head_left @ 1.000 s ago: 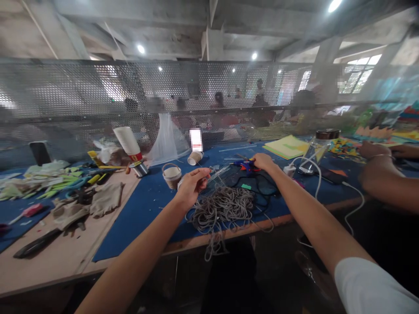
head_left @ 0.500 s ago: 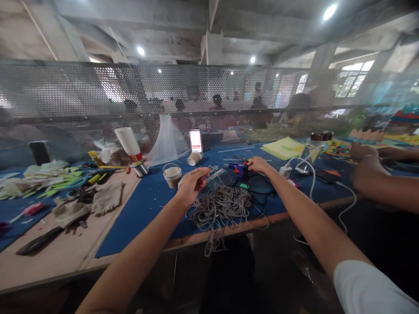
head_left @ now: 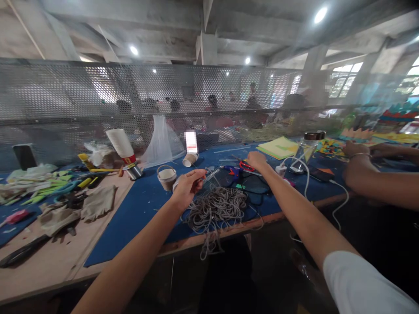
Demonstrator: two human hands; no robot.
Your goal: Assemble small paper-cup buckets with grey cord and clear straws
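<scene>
My left hand [head_left: 188,187] is closed in a pinch above the left edge of a heap of grey cord [head_left: 219,207]. What its fingers hold, if anything, is too small to make out. My right hand [head_left: 257,160] is beside the red-handled scissors [head_left: 246,165], its fingers curled down and their tips hidden. Whether it grips the scissors does not show. A blue hot glue gun [head_left: 233,172] with an orange part lies between my hands, beyond the cord. To the left of my left hand stands a small cup-shaped basket [head_left: 166,178] with an arched handle.
A tipped brown cup [head_left: 190,160] lies farther back. On the left are stacked paper cups [head_left: 120,144], work gloves [head_left: 98,204] and green scraps. Right: yellow paper [head_left: 278,147], a glass jar [head_left: 303,152], a white cable [head_left: 307,174] and another person's arm [head_left: 376,172]. A perforated screen runs behind.
The view has swung slightly right. My right hand has shifted a little right and back, so more of the red scissors shows. My left hand stays pinched near the cord.
</scene>
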